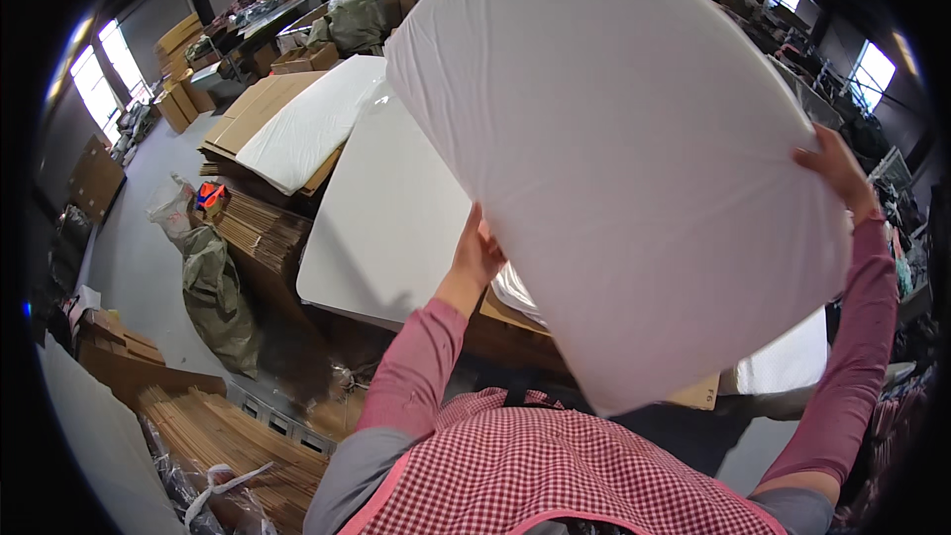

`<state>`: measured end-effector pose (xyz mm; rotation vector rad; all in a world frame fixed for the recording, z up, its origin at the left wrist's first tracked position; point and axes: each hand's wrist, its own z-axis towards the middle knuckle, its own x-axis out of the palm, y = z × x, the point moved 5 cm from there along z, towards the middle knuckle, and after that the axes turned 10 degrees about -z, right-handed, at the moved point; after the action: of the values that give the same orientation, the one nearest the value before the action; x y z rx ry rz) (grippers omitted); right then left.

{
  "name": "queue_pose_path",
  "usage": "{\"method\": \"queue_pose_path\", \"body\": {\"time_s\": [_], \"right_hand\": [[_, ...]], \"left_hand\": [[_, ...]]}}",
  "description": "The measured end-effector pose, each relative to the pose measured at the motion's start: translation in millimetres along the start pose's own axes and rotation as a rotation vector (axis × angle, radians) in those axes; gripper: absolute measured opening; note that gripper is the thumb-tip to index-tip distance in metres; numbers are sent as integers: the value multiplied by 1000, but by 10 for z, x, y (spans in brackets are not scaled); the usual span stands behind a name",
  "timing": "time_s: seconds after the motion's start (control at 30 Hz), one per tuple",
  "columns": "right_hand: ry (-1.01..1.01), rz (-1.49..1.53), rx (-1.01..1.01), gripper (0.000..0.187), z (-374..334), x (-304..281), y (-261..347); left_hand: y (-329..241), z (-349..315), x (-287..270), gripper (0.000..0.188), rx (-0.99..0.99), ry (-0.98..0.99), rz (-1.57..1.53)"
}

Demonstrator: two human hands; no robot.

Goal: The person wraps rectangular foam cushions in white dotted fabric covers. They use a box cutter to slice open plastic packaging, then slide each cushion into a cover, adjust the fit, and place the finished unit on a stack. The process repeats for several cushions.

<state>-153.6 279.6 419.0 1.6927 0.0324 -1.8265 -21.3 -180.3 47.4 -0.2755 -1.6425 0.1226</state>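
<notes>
A big flat white panel [634,159], with a slightly wrinkled, cloth-like or film covering, is held up and tilted in front of me. My left hand [477,254] is closed on its left edge, the thumb along the side. On the opposite edge my right hand [838,168] grips with the fingers over the rim. Part of each hand's fingers is hidden by the panel. Beneath and behind it lies a white tabletop [396,213] with rounded corners, partly covered from sight.
A flat white padded piece [312,129] rests on stacked cardboard [260,104] left of the table. Folded cartons [263,223] and a green sack [213,287] stand nearby. More cardboard [238,446] lies at lower left. A white item [788,357] shows below the panel at right.
</notes>
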Motion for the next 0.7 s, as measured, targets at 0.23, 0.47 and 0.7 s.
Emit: {"method": "queue_pose_path", "body": {"time_s": [0.23,0.47,0.7], "right_hand": [[196,293,379,53,-1407,-1166,-988],[-125,274,622,66,-1761,179,-2318],[-76,220,1219,88,-3451,1450,-2331]], "left_hand": [[983,63,863,66,-149,-28,-25],[2217,-754,195,50,-671,-296,11],[1688,-552,-542,43,-901,446,1026]]}}
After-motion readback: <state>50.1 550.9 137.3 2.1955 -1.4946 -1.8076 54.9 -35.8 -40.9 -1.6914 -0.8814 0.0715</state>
